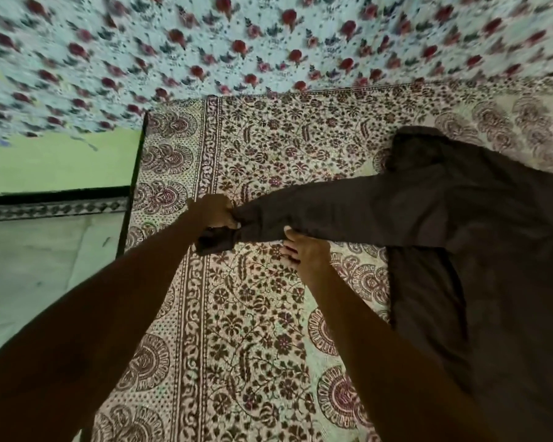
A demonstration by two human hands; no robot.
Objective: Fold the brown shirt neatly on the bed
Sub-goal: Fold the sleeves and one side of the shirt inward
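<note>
The brown shirt (466, 237) lies spread on the bed's patterned sheet (253, 314), its body on the right and one long sleeve stretched out to the left. My left hand (213, 212) is closed around the cuff end of that sleeve. My right hand (304, 250) lies palm down at the sleeve's lower edge a little further along, fingertips touching the cloth and the sheet. The shirt's right part runs out of the frame.
The bed's left edge (134, 186) is a dark frame, with a green floor (45, 266) beyond it. A pale blue cloth with red flowers (268, 43) covers the far side, blurred.
</note>
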